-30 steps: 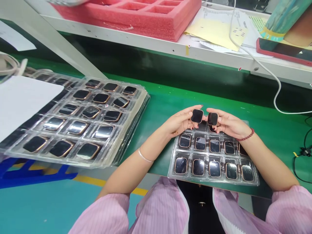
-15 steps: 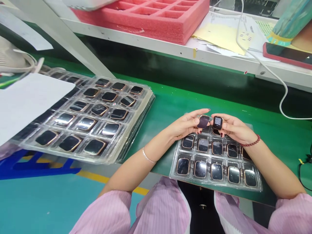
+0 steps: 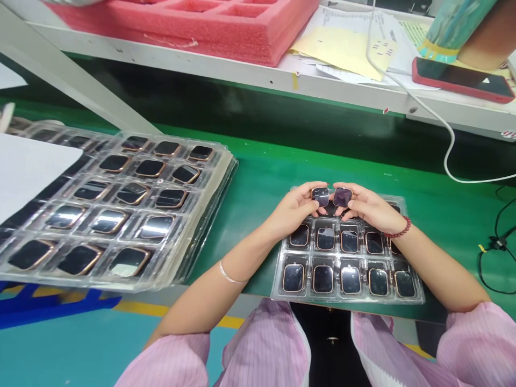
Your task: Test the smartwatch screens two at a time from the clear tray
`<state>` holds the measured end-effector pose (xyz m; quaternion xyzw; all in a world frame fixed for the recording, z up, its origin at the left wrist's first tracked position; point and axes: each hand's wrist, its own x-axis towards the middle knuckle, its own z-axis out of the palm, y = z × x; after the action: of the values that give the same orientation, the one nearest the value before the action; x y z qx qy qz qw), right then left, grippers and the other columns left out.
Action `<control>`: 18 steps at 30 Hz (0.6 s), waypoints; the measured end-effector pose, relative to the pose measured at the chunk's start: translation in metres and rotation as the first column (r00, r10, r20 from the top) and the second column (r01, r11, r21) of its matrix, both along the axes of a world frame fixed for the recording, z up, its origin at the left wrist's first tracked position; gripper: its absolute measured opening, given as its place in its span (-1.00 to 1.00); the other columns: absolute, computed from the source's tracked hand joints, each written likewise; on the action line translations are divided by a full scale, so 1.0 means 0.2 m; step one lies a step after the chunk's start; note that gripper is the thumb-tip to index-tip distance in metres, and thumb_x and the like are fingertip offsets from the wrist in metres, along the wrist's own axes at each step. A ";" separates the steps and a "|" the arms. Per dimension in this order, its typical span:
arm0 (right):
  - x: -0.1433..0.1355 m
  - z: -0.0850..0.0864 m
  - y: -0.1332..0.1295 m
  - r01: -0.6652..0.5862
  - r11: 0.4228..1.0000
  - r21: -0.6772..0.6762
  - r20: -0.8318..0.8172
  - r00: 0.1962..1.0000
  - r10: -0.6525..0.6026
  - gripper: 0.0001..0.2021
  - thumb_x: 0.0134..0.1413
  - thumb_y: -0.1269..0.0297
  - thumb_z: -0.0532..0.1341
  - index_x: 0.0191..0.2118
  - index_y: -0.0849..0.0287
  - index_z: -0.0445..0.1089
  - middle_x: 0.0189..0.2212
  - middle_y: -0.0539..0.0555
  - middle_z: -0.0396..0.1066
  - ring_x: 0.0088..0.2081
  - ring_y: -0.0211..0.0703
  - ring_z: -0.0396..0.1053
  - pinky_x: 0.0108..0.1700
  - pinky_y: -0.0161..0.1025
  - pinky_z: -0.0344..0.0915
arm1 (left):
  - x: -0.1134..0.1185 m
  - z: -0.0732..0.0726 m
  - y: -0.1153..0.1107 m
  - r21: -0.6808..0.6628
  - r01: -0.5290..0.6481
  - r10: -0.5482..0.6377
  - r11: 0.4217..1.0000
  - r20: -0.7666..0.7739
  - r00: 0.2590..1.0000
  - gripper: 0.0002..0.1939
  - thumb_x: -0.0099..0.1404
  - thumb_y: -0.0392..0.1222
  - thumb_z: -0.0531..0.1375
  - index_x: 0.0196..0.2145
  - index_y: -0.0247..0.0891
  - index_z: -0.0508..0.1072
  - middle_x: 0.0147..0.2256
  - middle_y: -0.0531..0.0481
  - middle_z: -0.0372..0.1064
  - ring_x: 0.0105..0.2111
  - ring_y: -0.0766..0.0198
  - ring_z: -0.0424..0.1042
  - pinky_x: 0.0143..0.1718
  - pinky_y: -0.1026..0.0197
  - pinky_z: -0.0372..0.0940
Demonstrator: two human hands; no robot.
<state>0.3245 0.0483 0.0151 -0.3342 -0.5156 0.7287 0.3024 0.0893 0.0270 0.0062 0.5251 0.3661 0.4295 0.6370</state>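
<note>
Nearest me, a clear tray [image 3: 306, 299] lies on the green desk [image 3: 258, 177]. Its front row has a dark square unit in all five pockets; the row behind shows five too, the last partly under my wrist. The farther pockets are mostly covered by my hands, so I cannot tell how many are filled. Above them, my left grip [image 3: 296, 209] pinches one glossy unit [image 3: 321, 196] between thumb and fingers, and my right grip [image 3: 373, 210] pinches another unit [image 3: 342, 197] just beside it. So two are out and in hand; nothing shows whether either is finished. I can read no brand or label on them.

Off to my left, a tray stack [image 3: 193, 236] holds more units, partly under a white sheet [image 3: 32, 166]. Beyond, the shelf [image 3: 226, 69] carries papers [image 3: 342, 48] with print too small to read.
</note>
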 end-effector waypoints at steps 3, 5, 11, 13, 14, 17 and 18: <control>0.00 -0.01 0.00 0.016 1.000 0.017 -0.005 1.000 -0.016 -0.53 0.21 0.31 0.32 0.23 0.06 0.36 -0.05 0.11 0.51 -0.18 -0.18 0.55 -0.15 -0.25 0.59 | 0.00 0.01 0.00 -0.044 -0.020 0.020 0.999 0.004 1.000 -0.58 0.29 -0.22 0.22 0.11 -0.26 0.44 -0.17 -0.09 0.53 -0.31 0.28 0.52 -0.31 0.26 0.37; 0.00 0.00 0.00 0.036 0.999 0.014 -0.016 0.999 -0.035 -0.53 0.23 0.28 0.31 0.24 0.04 0.35 0.05 0.13 0.48 -0.19 -0.19 0.55 -0.16 -0.25 0.59 | 0.00 0.02 0.00 -0.089 -0.027 0.031 0.996 0.039 0.999 -0.58 0.32 -0.15 0.23 0.11 -0.27 0.45 -0.13 -0.13 0.54 -0.31 0.26 0.53 -0.31 0.25 0.38; 0.03 0.03 0.03 0.035 0.999 -0.039 -0.104 0.994 -0.038 -0.52 0.22 0.20 0.36 0.23 0.05 0.36 0.03 0.13 0.50 -0.24 -0.23 0.52 -0.19 -0.26 0.59 | -0.01 0.02 0.01 -0.198 -0.025 0.058 0.980 0.163 0.985 -0.44 0.31 0.01 0.29 0.19 -0.28 0.43 -0.07 -0.22 0.55 -0.28 0.21 0.56 -0.32 0.25 0.40; 0.04 0.04 0.03 0.018 0.998 -0.056 -0.122 0.992 -0.025 -0.53 0.15 0.19 0.42 0.17 0.05 0.43 -0.04 0.09 0.51 -0.27 -0.26 0.51 -0.21 -0.30 0.59 | -0.01 0.02 0.01 -0.205 -0.005 0.042 0.979 0.177 0.983 -0.41 0.30 0.03 0.32 0.21 -0.27 0.43 -0.08 -0.22 0.56 -0.27 0.20 0.56 -0.31 0.25 0.40; 0.04 0.04 0.03 0.012 0.998 -0.059 -0.124 0.992 -0.019 -0.54 0.11 0.19 0.45 0.13 0.06 0.46 -0.06 0.07 0.51 -0.29 -0.28 0.50 -0.23 -0.33 0.58 | -0.01 0.02 0.01 -0.200 0.004 0.032 0.980 0.178 0.984 -0.40 0.29 0.03 0.32 0.21 -0.26 0.43 -0.09 -0.21 0.56 -0.27 0.20 0.56 -0.31 0.25 0.40; 0.04 0.04 0.03 -0.011 0.999 -0.051 -0.108 0.994 0.006 -0.54 0.07 0.19 0.48 0.10 0.06 0.48 -0.08 0.05 0.50 -0.35 -0.32 0.48 -0.27 -0.35 0.58 | -0.02 0.03 0.01 -0.176 0.016 0.013 0.984 0.164 0.986 -0.43 0.31 0.02 0.31 0.22 -0.23 0.43 -0.05 -0.21 0.55 -0.27 0.22 0.55 -0.29 0.25 0.40; 0.04 0.04 0.03 -0.018 0.999 -0.045 -0.099 0.995 0.014 -0.53 0.09 0.18 0.47 0.11 0.06 0.47 -0.07 0.06 0.50 -0.35 -0.32 0.48 -0.26 -0.34 0.58 | -0.02 0.03 0.01 -0.171 0.016 0.011 0.985 0.157 0.987 -0.43 0.32 0.01 0.30 0.22 -0.22 0.43 -0.02 -0.21 0.54 -0.27 0.23 0.55 -0.28 0.25 0.40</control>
<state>0.3316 0.0537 0.0225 -0.3007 -0.4858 0.7584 0.3137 0.0861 0.0290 0.0114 0.4331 0.3495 0.4358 0.7073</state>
